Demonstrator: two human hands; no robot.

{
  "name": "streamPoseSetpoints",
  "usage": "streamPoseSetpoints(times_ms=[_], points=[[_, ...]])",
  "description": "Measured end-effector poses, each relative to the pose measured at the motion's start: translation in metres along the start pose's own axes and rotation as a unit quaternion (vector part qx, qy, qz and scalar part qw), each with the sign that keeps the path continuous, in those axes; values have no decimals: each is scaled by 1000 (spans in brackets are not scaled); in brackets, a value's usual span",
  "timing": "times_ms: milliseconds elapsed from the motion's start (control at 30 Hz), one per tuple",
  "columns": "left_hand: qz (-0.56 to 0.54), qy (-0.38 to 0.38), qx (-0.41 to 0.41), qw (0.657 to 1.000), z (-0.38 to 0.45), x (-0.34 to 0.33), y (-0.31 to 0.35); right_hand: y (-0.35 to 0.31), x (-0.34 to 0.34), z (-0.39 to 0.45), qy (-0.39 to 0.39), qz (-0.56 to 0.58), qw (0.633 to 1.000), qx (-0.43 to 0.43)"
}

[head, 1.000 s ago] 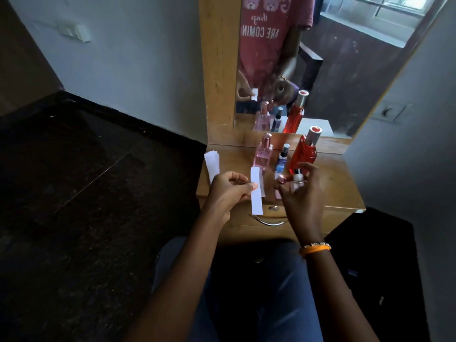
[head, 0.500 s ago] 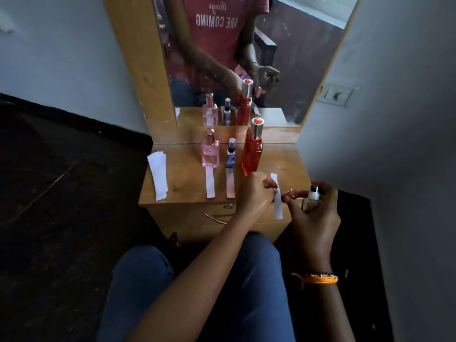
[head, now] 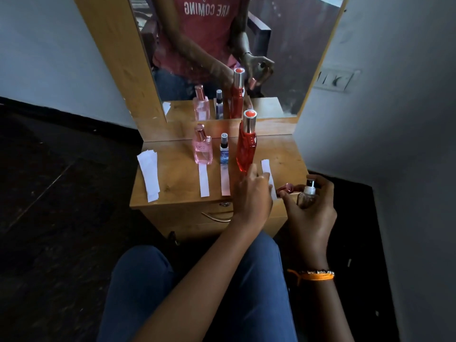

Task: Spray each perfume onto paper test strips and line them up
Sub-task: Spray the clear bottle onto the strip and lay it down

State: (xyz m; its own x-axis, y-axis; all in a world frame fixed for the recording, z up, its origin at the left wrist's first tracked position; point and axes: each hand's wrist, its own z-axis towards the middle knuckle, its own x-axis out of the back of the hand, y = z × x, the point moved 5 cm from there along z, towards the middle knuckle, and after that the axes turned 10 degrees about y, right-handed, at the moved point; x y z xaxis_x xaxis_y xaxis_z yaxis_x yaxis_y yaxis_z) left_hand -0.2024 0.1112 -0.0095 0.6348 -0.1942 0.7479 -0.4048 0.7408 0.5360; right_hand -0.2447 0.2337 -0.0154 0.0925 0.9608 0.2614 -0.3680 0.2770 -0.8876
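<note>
While I am sitting at the wooden desk [head: 177, 191], the head view is showing my left hand [head: 251, 196] lying over the near end of a white test strip [head: 267, 169], fingers curved down onto the paper; whether they are pinching it or only pressing it flat I cannot tell. That strip is lying on the desk just right of the tall red bottle [head: 245, 146], its far end pointing toward the mirror [head: 283, 45].

My right hand [head: 311, 208] is gripping a small clear perfume bottle [head: 306, 197] off the desk's right front corner, fingers curled round the glass, sprayer uncapped and pointing up. A pink cap [head: 286, 188] is showing between that hand's fingertips, near the strip's near end. An orange wristband [head: 313, 275] is sitting on the right wrist.

Three bottles are standing in a row near the back of the desk: a pink square bottle [head: 202, 151], a small blue spray bottle [head: 224, 151], then the tall red one with a silver cap. One strip [head: 203, 180] is lying in front of the pink bottle and a second strip [head: 225, 178] in front of the blue one, both parallel and touching or nearly touching the bottle bases. A stack of unused strips [head: 148, 174] is lying at the desk's left edge, well apart from the row.

The mirror is reflecting the bottles and both hands. My blue trousers [head: 148, 280] are filling the lower frame.
</note>
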Motion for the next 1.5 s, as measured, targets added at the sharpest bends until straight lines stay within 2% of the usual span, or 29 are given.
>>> streamPoseSetpoints(times_ms=[233,333,433,467,533,667,767,900,1000,1100,1300,1400,1500], points=[[3,3,-7,1000,0,2,4,1,-4,-4,-10,3,1000,7],[-93,17,-3,995,-6,18,6,-1,-2,-4,-17,1,1000,17],[-230,-76,44,969,-14,27,1,-6,-3,-5,-42,9,998,34],[-247,-111,61,961,-16,28,-3,-8,-4,-6,-54,13,998,39],[-249,-134,90,955,-18,33,-12,-14,-6,-10,-77,33,996,44],[-262,-118,138,948,-16,45,-28,-28,-13,-18,-108,60,991,48],[-309,-60,175,933,-12,58,-37,-36,-19,-24,-134,86,986,43],[-409,7,243,880,-6,77,-44,-46,-29,-39,-238,114,963,55],[-425,10,245,872,-5,85,-42,-53,-38,-50,-297,113,946,65],[-388,3,219,895,-8,86,-40,-62,-41,-55,-298,116,946,58],[-355,-45,170,918,-12,87,-41,-69,-40,-57,-309,98,943,70],[-365,-60,180,911,-15,87,-45,-71,-41,-57,-282,95,951,82],[-396,-110,217,885,-21,85,-51,-72,-42,-52,-249,147,957,28]])
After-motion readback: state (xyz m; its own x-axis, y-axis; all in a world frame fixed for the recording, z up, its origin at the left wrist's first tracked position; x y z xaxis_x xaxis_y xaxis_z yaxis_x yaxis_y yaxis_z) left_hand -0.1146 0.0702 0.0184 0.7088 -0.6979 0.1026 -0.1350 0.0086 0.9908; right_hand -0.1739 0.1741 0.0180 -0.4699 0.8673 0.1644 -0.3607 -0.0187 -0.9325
